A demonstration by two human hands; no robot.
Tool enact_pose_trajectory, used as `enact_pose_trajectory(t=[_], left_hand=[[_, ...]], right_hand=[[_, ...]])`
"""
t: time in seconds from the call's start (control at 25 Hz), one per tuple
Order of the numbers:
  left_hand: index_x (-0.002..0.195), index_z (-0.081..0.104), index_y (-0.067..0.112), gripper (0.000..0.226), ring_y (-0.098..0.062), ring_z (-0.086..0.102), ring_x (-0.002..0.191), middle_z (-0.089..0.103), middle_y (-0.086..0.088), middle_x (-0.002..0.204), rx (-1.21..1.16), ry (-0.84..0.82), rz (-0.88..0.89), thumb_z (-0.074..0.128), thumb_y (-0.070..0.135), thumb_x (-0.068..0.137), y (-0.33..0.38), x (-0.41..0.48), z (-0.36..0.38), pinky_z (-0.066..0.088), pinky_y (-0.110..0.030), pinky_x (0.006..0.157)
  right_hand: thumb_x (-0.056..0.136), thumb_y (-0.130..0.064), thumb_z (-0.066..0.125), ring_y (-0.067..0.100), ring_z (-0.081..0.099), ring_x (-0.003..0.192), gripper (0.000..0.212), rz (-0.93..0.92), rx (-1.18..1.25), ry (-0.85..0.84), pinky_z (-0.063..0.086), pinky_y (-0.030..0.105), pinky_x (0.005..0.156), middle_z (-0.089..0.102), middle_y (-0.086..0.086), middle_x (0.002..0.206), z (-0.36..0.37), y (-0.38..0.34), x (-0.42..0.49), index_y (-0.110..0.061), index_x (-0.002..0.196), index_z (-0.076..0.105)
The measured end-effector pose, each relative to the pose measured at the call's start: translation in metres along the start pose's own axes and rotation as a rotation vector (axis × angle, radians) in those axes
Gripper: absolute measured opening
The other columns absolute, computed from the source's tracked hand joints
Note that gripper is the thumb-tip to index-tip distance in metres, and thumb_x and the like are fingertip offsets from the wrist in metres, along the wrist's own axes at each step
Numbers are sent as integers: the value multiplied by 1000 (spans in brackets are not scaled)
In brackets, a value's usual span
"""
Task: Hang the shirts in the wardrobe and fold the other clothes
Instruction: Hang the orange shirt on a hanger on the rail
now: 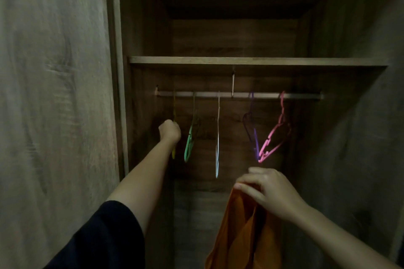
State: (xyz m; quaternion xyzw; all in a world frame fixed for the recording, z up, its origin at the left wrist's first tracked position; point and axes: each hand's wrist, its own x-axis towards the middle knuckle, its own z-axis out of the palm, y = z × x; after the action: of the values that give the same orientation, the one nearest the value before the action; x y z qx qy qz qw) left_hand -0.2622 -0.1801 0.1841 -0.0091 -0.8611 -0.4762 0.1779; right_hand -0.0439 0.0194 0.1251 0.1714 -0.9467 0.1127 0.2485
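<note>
I look into a dim wooden wardrobe with a metal rail [238, 94] under a shelf. Several plastic hangers hang from the rail. My left hand [170, 130] reaches in at the left and grips the yellow hanger [174, 153], the one nearest the left wall. Beside it hang a green hanger [189, 144], a white hanger [217, 137], a purple hanger [251, 129] and a pink hanger [276, 135]. My right hand [265, 191] pinches the top of an orange shirt [242, 233], which hangs down below the hangers at the lower right.
The wardrobe's left door or panel [54, 94] stands close on my left, another wooden panel [360, 116] on my right. A shelf [251, 60] runs above the rail, with a dark compartment over it. The back wall lies behind the hangers.
</note>
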Motion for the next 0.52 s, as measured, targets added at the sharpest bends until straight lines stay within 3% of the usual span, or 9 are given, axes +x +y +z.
enact_pose_trajectory(t=[0.16,0.32,0.44,0.52], left_hand=[[98,61,-8,27,-35,58,99,60,-19,100,45,48,80,38,7,97,1,-4,-20,46,-36,80],[107,57,-5,26,-36,59,100,60,-21,110,133,48,86,40,8,93,-7,-35,-38,51,-43,85],[110,54,-3,25,-35,58,100,57,-19,110,187,31,91,40,9,92,-17,-82,-57,50,-41,85],[106,54,-3,23,-36,59,99,59,-21,107,189,52,84,40,8,91,-31,-118,-73,51,-45,87]], right_hand=[[77,-71,22,-7,51,77,61,10,1,-26,37,9,64,46,-26,79,0,-8,1,-38,103,65],[88,-56,38,-3,53,84,32,-18,-70,-84,46,18,76,53,-20,87,1,-22,9,-38,101,61],[94,-34,48,1,53,84,7,-8,25,-327,46,22,75,56,-13,91,-7,-34,10,-33,100,47],[91,-16,47,8,50,80,11,-43,17,-558,40,22,68,51,-7,87,-14,-46,9,-25,97,45]])
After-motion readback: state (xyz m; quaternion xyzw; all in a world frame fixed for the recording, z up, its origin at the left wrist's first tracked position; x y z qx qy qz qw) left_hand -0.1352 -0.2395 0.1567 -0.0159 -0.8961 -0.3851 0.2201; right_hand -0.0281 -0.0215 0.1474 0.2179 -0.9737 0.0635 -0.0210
